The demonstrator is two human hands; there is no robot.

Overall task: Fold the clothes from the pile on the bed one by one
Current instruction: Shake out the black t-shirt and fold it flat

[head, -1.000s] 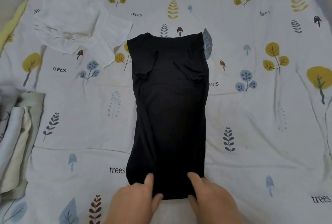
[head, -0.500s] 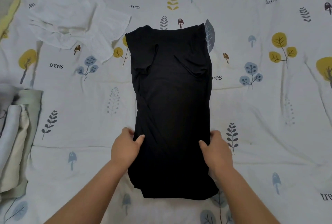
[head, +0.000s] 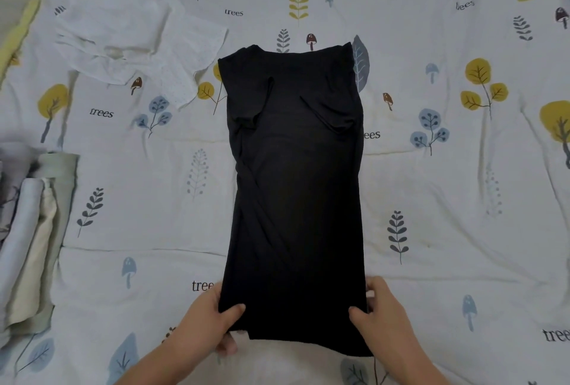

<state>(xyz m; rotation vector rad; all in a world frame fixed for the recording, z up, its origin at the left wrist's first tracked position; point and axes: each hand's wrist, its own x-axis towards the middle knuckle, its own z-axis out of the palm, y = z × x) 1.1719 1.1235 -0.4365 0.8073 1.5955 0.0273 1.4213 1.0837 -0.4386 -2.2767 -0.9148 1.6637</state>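
Observation:
A black shirt (head: 296,187) lies flat on the bed as a long narrow strip, its sleeves folded in over the chest. My left hand (head: 212,320) pinches its lower left edge, thumb on top and fingers underneath. My right hand (head: 382,313) grips the lower right edge the same way. The bottom hem lies between my wrists, close to me. A crumpled white garment (head: 123,30) lies spread at the upper left of the bed.
The bed is covered by a white sheet (head: 447,199) printed with trees, leaves and mushrooms. A stack of folded clothes (head: 30,236) in grey, cream and pale green sits at the left edge.
Both hands have slid down the shirt's sides from mid-length toward the hem and now hold its lower edges. The shirt itself has stayed flat.

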